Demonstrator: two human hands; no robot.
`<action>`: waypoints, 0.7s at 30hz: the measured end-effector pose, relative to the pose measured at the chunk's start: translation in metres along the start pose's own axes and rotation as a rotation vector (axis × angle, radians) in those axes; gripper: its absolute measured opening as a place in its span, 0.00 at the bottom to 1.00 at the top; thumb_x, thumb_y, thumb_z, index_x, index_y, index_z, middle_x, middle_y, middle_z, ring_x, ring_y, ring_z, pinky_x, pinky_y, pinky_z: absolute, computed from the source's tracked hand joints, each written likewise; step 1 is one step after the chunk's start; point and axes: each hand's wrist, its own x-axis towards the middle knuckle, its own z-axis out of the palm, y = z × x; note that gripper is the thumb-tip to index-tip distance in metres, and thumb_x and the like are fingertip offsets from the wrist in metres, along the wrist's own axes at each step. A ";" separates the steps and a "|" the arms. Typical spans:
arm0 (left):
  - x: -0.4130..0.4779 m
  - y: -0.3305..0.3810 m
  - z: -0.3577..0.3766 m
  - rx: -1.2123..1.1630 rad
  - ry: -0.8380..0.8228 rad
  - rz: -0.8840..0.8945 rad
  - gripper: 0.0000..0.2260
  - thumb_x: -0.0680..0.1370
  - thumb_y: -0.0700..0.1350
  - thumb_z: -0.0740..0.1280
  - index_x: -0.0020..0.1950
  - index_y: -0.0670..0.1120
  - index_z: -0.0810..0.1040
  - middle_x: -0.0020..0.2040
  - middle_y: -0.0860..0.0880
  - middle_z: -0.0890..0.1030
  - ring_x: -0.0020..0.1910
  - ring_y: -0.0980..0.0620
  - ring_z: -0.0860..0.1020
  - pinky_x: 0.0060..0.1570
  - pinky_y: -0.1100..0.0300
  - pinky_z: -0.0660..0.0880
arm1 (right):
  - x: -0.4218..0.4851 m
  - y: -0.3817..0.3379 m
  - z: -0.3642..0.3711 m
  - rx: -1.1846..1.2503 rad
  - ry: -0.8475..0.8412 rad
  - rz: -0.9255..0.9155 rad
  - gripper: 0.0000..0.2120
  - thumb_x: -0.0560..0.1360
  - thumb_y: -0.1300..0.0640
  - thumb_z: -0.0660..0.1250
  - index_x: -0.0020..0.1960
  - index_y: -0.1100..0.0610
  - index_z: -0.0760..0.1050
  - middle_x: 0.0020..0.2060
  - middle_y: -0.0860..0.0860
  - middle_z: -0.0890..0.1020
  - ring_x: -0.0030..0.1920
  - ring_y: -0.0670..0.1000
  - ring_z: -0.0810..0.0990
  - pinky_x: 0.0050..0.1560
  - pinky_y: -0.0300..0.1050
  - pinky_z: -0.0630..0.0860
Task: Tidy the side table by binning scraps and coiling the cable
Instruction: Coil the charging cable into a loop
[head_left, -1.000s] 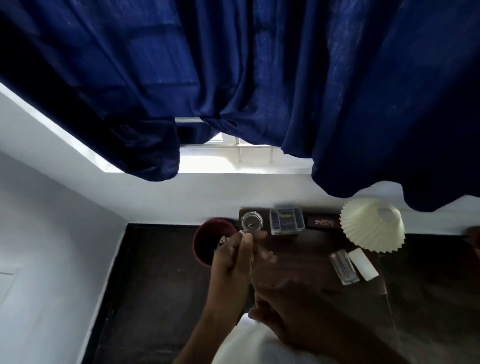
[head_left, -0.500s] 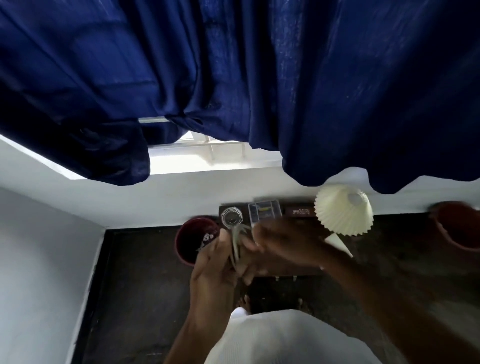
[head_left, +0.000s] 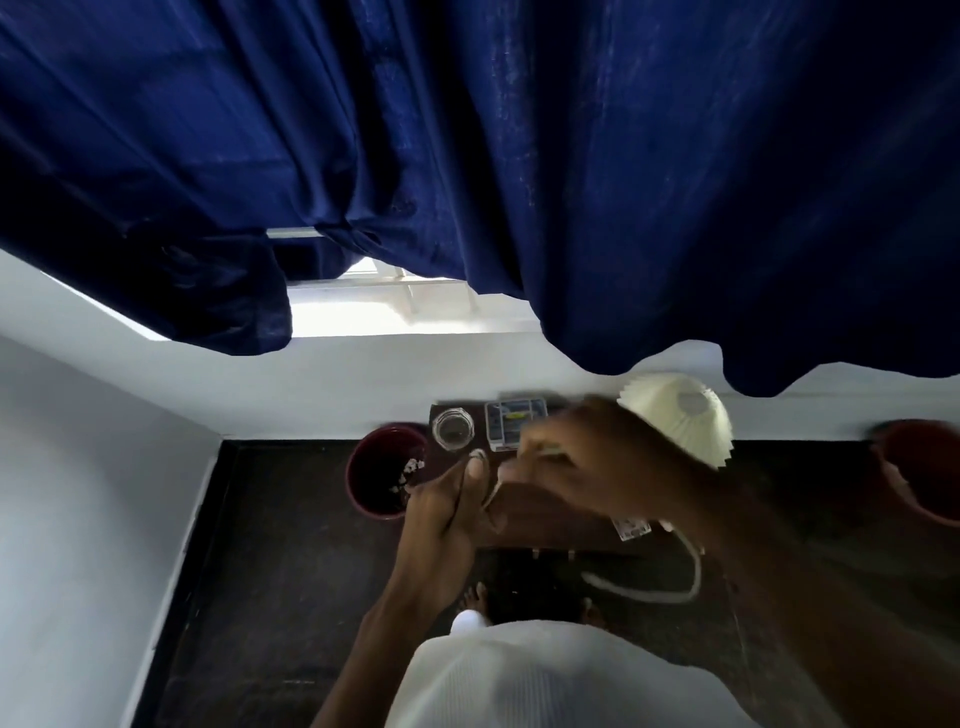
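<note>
Plastic-sheathed and slim, the thin white cable (head_left: 697, 569) should handle light, limp and a bit slick. I judge it will flop open unless each loop is pinned. Best hold is where the gathered loops cross, with the other hand feeding the free run and no tugging at the ends.

My left hand (head_left: 447, 512) is over the near left edge of the dark wooden side table (head_left: 550, 522), thumb pressed down on a few pale loops against curled fingers. My right hand (head_left: 587, 457) is just beside it with fingers curled, probably pinching one strand. Motion blur means I can't be sure.

The rest of the cable droops off the table's front edge in one slack curve near the floor. It is plain white, with no visible kinks, and I can't make out a plug.

White scraps (head_left: 408, 470) sit in the dark red round bin (head_left: 374, 512) left of the table. At the back of the table are a clear glass jar (head_left: 453, 427), a clear plastic box (head_left: 514, 423) and a cream pleated lampshade (head_left: 675, 421).
</note>
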 end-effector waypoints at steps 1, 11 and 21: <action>-0.007 0.005 0.008 -0.063 -0.037 -0.032 0.23 0.85 0.58 0.54 0.35 0.49 0.75 0.32 0.51 0.77 0.33 0.54 0.74 0.36 0.50 0.72 | 0.006 0.009 -0.011 0.048 0.014 0.006 0.19 0.73 0.34 0.68 0.37 0.50 0.78 0.23 0.43 0.73 0.26 0.40 0.72 0.31 0.31 0.63; -0.009 0.056 0.019 -0.865 0.012 -0.195 0.27 0.85 0.56 0.52 0.56 0.38 0.84 0.39 0.41 0.83 0.38 0.46 0.82 0.40 0.54 0.82 | -0.022 0.016 0.079 0.554 -0.040 0.239 0.18 0.84 0.48 0.58 0.45 0.58 0.79 0.39 0.61 0.82 0.39 0.53 0.81 0.41 0.39 0.72; -0.005 0.003 0.022 0.191 0.009 0.026 0.18 0.85 0.52 0.55 0.42 0.43 0.72 0.37 0.45 0.76 0.35 0.53 0.73 0.37 0.47 0.73 | -0.026 -0.021 0.005 -0.271 -0.098 -0.056 0.13 0.79 0.43 0.62 0.53 0.49 0.80 0.50 0.51 0.85 0.50 0.54 0.83 0.50 0.47 0.77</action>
